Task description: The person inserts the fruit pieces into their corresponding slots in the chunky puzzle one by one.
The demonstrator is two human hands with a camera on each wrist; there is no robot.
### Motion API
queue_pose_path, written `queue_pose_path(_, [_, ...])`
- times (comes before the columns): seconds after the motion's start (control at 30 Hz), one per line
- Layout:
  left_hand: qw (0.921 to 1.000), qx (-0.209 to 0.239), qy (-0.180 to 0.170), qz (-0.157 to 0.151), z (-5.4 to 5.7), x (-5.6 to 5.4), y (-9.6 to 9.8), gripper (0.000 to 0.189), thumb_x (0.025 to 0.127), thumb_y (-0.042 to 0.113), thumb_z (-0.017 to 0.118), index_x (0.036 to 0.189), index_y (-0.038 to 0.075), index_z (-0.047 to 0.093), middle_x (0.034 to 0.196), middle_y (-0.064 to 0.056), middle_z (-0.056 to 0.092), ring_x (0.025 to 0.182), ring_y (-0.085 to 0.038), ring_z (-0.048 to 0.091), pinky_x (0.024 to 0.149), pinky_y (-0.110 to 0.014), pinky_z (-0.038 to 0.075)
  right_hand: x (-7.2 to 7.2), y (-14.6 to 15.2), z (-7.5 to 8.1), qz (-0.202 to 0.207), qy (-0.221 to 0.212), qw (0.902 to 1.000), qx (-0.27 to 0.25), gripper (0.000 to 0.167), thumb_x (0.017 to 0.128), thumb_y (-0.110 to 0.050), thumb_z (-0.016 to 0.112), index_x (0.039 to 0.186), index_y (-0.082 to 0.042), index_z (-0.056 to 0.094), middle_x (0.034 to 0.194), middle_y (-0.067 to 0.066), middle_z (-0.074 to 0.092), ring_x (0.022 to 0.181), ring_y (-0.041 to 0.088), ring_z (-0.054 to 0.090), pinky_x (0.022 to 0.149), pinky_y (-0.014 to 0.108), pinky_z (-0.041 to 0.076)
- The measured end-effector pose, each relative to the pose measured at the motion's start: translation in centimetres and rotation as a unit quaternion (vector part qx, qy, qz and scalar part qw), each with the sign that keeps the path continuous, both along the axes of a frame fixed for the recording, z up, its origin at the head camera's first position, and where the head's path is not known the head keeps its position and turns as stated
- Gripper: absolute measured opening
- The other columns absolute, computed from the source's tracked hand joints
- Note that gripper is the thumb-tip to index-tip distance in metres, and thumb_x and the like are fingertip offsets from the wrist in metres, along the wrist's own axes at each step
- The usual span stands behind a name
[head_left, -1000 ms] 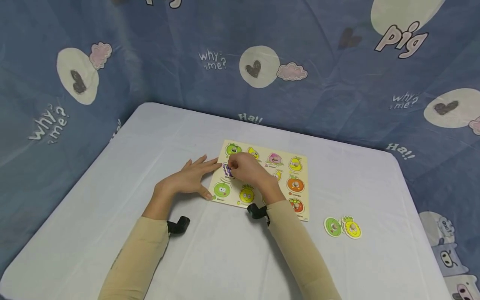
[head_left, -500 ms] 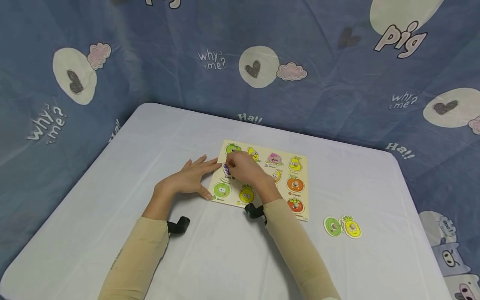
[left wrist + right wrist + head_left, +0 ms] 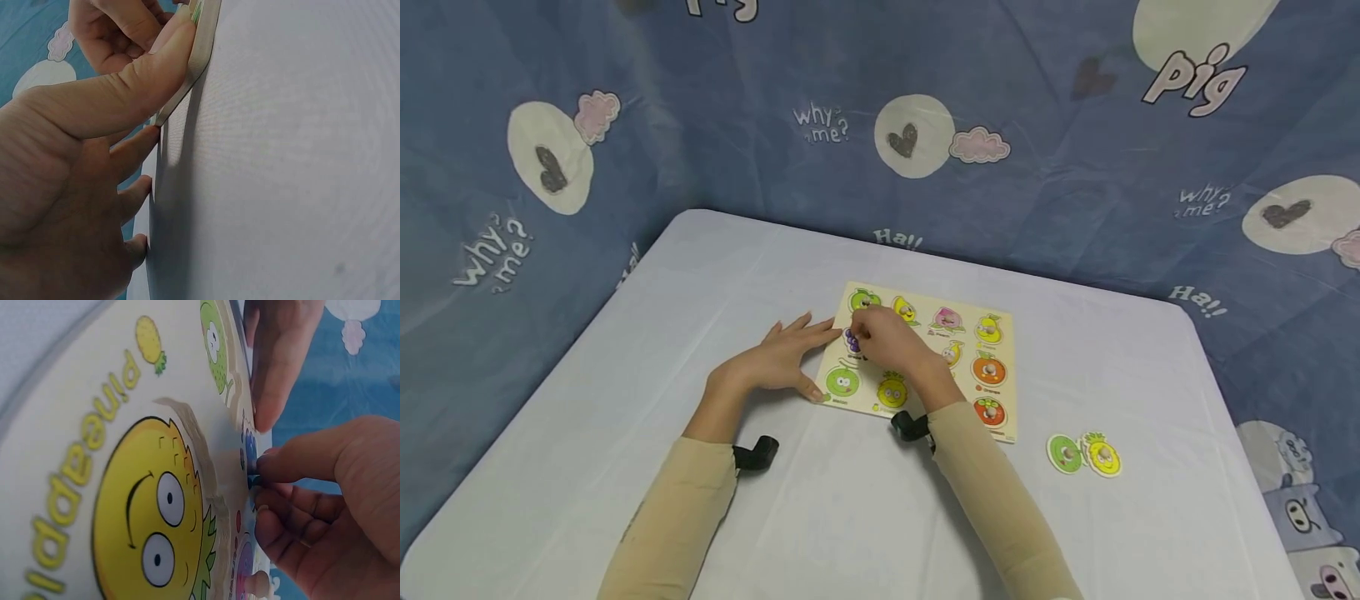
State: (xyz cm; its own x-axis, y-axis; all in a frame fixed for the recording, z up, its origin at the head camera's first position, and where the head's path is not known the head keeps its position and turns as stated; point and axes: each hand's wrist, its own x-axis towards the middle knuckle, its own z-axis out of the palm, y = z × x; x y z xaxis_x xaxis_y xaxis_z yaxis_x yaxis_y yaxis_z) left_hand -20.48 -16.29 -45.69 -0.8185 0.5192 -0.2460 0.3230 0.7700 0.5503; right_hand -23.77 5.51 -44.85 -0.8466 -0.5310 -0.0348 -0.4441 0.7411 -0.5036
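A cream wooden fruit puzzle board (image 3: 867,390) lies on the table. My left hand (image 3: 775,358) is at its left side, fingers spread along the edge, thumb on the near corner as the left wrist view shows. My right hand (image 3: 897,346) reaches over the board and pinches the grape puzzle piece (image 3: 852,341) between thumb and fingers at the grape spot. The fingers hide its knob and whether it sits flush. In the right wrist view the pineapple recess (image 3: 150,512) and melon recess (image 3: 214,353) hold no pieces, only printed faces.
A green melon piece (image 3: 1064,453) and a yellow pineapple piece (image 3: 1102,456) lie side by side on the white tablecloth (image 3: 1150,375), right of the board. Other knobbed pieces, such as the orange (image 3: 989,369), sit in the board. Blue patterned cloth (image 3: 737,108) hangs behind the table.
My right hand has shifted very slightly left at the grape spot and keeps its pinch. The left hand stays in place, and the head view has tilted a little.
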Motion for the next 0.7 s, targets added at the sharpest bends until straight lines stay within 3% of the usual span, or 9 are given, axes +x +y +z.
queue_pose_path(0.3, [0.9999, 0.006, -0.002, 0.008, 0.2, 0.3, 0.2, 0.113, 0.062, 0.039, 0.091, 0.157, 0.023, 0.031, 0.167, -0.005, 0.020, 0.156, -0.037, 0.001, 0.122, -0.067, -0.002, 1.0, 0.7, 0.7, -0.005, -0.012, 0.9999, 0.000, 0.019, 0.094, -0.007, 0.058, 0.109, -0.010, 0.071, 0.103, 0.004, 0.069, 0.089, 0.015, 0.058, 0.083, 0.030, 0.054])
queue_pose_path(0.7, [0.9999, 0.004, 0.001, 0.013, 0.4, 0.3, 0.5, 0.112, 0.062, 0.036, 0.091, 0.157, 0.021, 0.032, 0.167, -0.007, 0.021, 0.155, -0.040, 0.002, 0.122, -0.068, -0.002, 2.9, 4.5, 0.9, -0.043, 0.004, 0.9968, -0.067, 0.017, 0.093, -0.010, 0.059, 0.104, -0.009, 0.072, 0.095, 0.000, 0.066, 0.082, 0.016, 0.055, 0.075, 0.027, 0.049])
